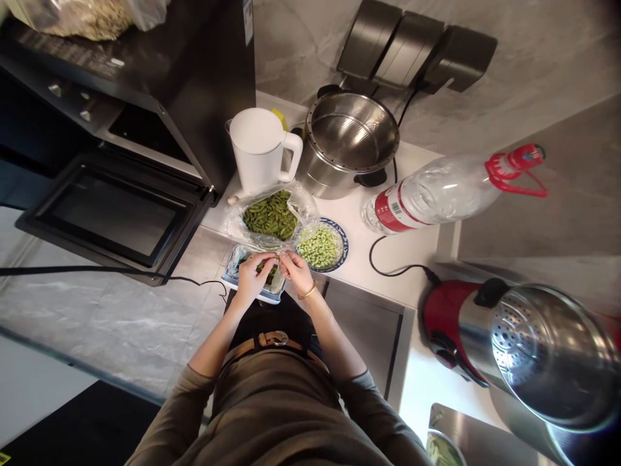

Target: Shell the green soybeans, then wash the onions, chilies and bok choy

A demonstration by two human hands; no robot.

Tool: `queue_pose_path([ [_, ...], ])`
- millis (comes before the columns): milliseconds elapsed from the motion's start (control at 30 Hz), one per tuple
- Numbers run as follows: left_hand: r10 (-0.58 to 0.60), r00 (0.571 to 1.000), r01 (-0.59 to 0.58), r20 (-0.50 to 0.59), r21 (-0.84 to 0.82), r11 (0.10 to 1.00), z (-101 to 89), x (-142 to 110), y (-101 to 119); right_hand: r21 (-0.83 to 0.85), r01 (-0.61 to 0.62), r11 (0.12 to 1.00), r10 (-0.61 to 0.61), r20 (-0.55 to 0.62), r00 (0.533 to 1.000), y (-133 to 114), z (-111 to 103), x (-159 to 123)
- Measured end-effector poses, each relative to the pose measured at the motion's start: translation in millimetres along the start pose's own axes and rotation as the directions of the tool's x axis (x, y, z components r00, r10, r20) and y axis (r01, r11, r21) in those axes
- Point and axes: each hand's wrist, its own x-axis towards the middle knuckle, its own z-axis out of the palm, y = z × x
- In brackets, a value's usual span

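Both of my hands meet over a small white tray (pixel 231 277) at the counter's front edge. My left hand (pixel 252 277) and my right hand (pixel 295 270) are closed in a pinch on a green bean pod (pixel 272 260) held between them. The tray holds a few green pods or shells. Just beyond it lies an open clear plastic bag (pixel 301 208) full of green pods. To the right of the hands stands a blue-rimmed plate (pixel 342 241) heaped with pale green shelled beans (pixel 318 248).
A white kettle (pixel 259 150) and a steel pot (pixel 350 139) stand behind the bag. A large water bottle (pixel 436 191) lies on its side at the right. An oven with its door open (pixel 109 213) stands left. A red and steel appliance (pixel 524 343) sits near right, with cords across the counter.
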Motion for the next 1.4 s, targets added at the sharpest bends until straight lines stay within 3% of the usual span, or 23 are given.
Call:
queue_pose_path([
  [167,0.223,0.964,-0.249,0.143,0.204,0.947,-12.4,2.7,14.2,0.016,-0.11,0.994,0.11,-0.001,0.994,5.9,4.6,-5.0],
  [300,0.172,0.946,-0.288,0.274,0.472,0.833,-15.3,2.3,23.2,-0.066,-0.11,0.992,0.108,-0.039,0.993,11.5,7.5,-6.9],
  [400,0.121,0.941,-0.282,0.317,0.532,0.798,-11.7,-1.3,23.0,-0.187,-0.039,0.982,0.029,-0.056,0.998,10.1,8.0,-10.1],
  [533,0.053,0.983,-0.118,0.176,0.382,0.917,-0.7,-8.9,18.7,-0.427,0.199,0.882,-0.239,-0.043,0.97,6.9,10.4,-17.9],
  [667,-0.101,0.993,0.096,0.062,0.081,0.992,7.2,-12.0,18.9,-0.582,0.295,0.758,-0.358,0.007,0.934,9.3,9.0,-21.8],
  [800,-0.325,0.931,0.357,0.167,-0.22,0.908,7.7,-11.6,17.4,-0.646,0.394,0.654,-0.394,0.154,0.906,9.4,-1.3,-18.7],
  [867,-0.404,0.878,0.468,0.256,-0.287,0.836,6.6,-11.9,15.3,-0.635,0.436,0.638,-0.387,0.225,0.894,7.0,-5.7,-17.7],
  [933,-0.411,0.866,0.484,0.283,-0.276,0.83,5.5,-12.7,13.9,-0.597,0.447,0.666,-0.379,0.246,0.892,4.7,-6.6,-18.0],
  [1000,-0.322,0.924,0.358,0.209,-0.171,0.918,4.1,-14.0,14.2,-0.54,0.392,0.745,-0.351,0.181,0.919,4.5,-3.1,-18.6],
  [1067,-0.136,0.984,0.131,0.117,0.051,0.99,1.8,-15.2,15.7,-0.439,0.257,0.861,-0.253,0.067,0.965,7.3,4.0,-18.9],
  [1100,-0.036,0.994,0.017,0.102,0.178,0.984,0.0,-15.7,16.6,-0.366,0.166,0.916,-0.17,0.021,0.985,9.6,8.3,-18.9],
  [1200,0.175,0.972,-0.226,0.156,0.432,0.873,-6.8,-15.6,18.2,-0.124,-0.072,0.99,0.07,-0.024,0.997,17.6,20.6,-19.5],
  [1300,0.299,0.929,-0.369,0.219,0.48,0.796,-13.5,-13.5,18.6,0.076,-0.189,0.979,0.191,-0.024,0.981,20.6,25.7,-21.6],
  [1400,0.366,0.887,-0.46,0.284,0.461,0.758,-18.8,-11.8,19.6,0.17,-0.376,0.911,0.353,0.152,0.923,15.9,17.8,-22.1],
])
